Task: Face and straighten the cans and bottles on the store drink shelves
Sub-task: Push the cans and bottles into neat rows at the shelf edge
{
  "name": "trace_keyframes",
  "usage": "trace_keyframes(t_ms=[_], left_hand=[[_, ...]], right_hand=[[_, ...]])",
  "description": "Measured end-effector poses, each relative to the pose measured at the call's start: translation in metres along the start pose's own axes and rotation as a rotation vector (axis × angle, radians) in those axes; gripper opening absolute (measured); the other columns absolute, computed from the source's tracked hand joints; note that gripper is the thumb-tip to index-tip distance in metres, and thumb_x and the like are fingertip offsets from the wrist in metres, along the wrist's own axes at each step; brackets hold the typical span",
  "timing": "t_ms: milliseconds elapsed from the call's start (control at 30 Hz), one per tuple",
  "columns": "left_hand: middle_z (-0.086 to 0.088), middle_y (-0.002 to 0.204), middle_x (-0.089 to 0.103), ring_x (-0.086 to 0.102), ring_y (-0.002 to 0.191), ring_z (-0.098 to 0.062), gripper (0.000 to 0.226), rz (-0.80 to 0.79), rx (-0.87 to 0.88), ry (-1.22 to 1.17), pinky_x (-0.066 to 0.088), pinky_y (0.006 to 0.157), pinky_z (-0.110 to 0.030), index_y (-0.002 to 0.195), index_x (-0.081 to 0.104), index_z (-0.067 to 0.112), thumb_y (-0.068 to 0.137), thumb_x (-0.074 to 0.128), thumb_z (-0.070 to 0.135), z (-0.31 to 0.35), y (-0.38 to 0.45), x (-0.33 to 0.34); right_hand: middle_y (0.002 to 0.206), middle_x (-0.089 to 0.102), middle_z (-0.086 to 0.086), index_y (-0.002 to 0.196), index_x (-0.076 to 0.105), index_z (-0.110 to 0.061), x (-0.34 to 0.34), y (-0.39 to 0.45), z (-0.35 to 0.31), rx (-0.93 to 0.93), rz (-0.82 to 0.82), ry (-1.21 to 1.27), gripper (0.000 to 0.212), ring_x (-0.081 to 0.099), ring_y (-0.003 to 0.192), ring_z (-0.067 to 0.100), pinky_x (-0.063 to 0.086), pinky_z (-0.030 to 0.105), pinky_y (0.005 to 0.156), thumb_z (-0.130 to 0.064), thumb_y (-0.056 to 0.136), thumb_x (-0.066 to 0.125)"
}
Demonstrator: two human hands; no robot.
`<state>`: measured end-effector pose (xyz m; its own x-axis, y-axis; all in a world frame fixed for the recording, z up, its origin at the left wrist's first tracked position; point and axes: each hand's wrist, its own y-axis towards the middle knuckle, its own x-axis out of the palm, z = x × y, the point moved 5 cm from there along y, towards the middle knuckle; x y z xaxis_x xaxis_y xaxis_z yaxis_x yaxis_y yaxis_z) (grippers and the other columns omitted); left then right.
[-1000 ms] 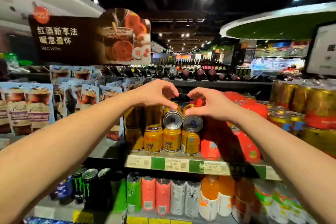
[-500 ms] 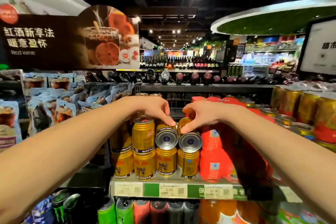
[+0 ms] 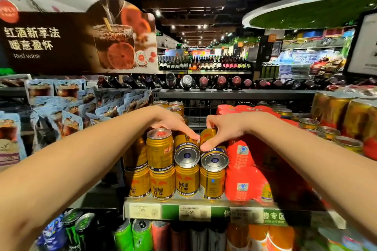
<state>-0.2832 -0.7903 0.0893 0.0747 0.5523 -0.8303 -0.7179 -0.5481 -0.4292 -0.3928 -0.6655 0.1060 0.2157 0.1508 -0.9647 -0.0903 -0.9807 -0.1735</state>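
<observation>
Both tipped gold cans (image 3: 187, 150) lowered onto stack, silver bases outward, left grip (image 3: 173, 123) and right grip (image 3: 223, 130) each pinching one.

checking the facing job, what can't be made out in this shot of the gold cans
- Head view: left hand covers the top of one tilted can; right hand covers the other, so the grip on each is unclear.
- Both tilted cans show their round ends, so their labels are mostly unseen.
- Price tags: small and blurred.
- Lower-shelf cans: cut off by the bottom edge.
</observation>
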Motion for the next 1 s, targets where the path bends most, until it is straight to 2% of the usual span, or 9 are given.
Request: trace_keyframes(t_ms=[167,267,333,433,533,633,767,900,1000], left_hand=[[-0.004,0.113,0.069,0.066,0.106,-0.024,0.049,-0.019,0.019,-0.108,0.053,0.097,-0.045,0.111,0.063,0.013,0.083,0.072,0.053,-0.001,-0.008,0.003],[-0.003,0.091,0.074,0.069,0.088,-0.024,0.036,0.02,0.087,-0.156,0.055,0.094,-0.048,0.093,0.066,0.015,0.078,0.079,0.045,0.002,-0.01,0.001],[-0.004,0.088,0.074,0.069,0.082,-0.024,0.039,0.046,0.122,-0.166,0.057,0.091,-0.048,0.089,0.065,0.015,0.071,0.084,0.044,0.003,-0.013,0.0],[-0.005,0.092,0.074,0.071,0.082,-0.025,0.054,0.099,0.165,-0.121,0.058,0.084,-0.043,0.096,0.063,0.011,0.064,0.087,0.047,0.004,-0.019,-0.002],[-0.01,0.107,0.073,0.072,0.096,-0.031,0.081,0.154,0.216,-0.071,0.059,0.087,-0.049,0.111,0.06,0.006,0.054,0.092,0.054,0.004,-0.025,-0.003],[-0.007,0.11,0.07,0.072,0.095,-0.024,0.069,0.182,0.277,-0.065,0.06,0.085,-0.045,0.113,0.057,0.018,0.061,0.092,0.045,0.007,-0.033,-0.003],[0.002,0.113,0.068,0.068,0.094,-0.013,0.065,0.28,0.343,0.003,0.058,0.078,-0.029,0.122,0.058,0.024,0.068,0.089,0.04,0.012,-0.043,-0.006],[0.009,0.108,0.071,0.069,0.091,-0.007,0.059,0.339,0.377,0.066,0.052,0.073,-0.018,0.118,0.065,0.024,0.068,0.089,0.042,0.012,-0.048,-0.008],[0.009,0.107,0.07,0.067,0.092,-0.006,0.065,0.383,0.398,0.12,0.052,0.077,-0.02,0.12,0.061,0.024,0.066,0.09,0.043,0.014,-0.05,-0.009]], right_hand=[[0.09,0.052,-0.012,0.107,0.043,-0.022,0.0,-0.001,-0.005,-0.017,0.016,-0.04,0.062,0.052,0.083,0.012,0.04,0.028,0.067,-0.069,0.075,0.068],[0.09,0.052,-0.011,0.108,0.041,-0.021,0.0,-0.002,-0.006,-0.028,0.04,-0.047,0.062,0.05,0.079,0.007,0.04,0.028,0.067,-0.068,0.077,0.067],[0.09,0.052,-0.01,0.107,0.041,-0.021,0.001,-0.004,-0.007,-0.039,0.058,-0.021,0.06,0.049,0.077,0.007,0.04,0.029,0.068,-0.066,0.077,0.068],[0.088,0.053,-0.007,0.101,0.042,-0.019,0.001,-0.009,-0.007,-0.059,0.109,0.006,0.052,0.047,0.074,0.009,0.039,0.028,0.065,-0.06,0.081,0.069],[0.084,0.053,-0.004,0.09,0.043,-0.019,-0.002,-0.011,-0.006,-0.076,0.171,0.026,0.05,0.045,0.071,0.012,0.037,0.03,0.064,-0.058,0.078,0.073],[0.077,0.051,-0.002,0.08,0.044,-0.019,-0.007,-0.013,-0.004,-0.096,0.202,0.067,0.05,0.043,0.068,0.014,0.035,0.032,0.064,-0.054,0.075,0.079],[0.075,0.052,-0.001,0.078,0.045,-0.018,-0.007,-0.02,-0.008,-0.125,0.215,0.116,0.048,0.045,0.066,0.013,0.035,0.031,0.062,-0.047,0.073,0.083],[0.085,0.057,-0.003,0.093,0.049,-0.019,-0.006,-0.026,-0.007,-0.145,0.277,0.189,0.047,0.049,0.069,0.01,0.039,0.026,0.061,-0.037,0.071,0.087],[0.108,0.06,-0.002,0.121,0.051,-0.02,-0.006,-0.027,-0.005,-0.143,0.283,0.201,0.065,0.059,0.086,0.01,0.048,0.022,0.074,-0.035,0.07,0.088]])
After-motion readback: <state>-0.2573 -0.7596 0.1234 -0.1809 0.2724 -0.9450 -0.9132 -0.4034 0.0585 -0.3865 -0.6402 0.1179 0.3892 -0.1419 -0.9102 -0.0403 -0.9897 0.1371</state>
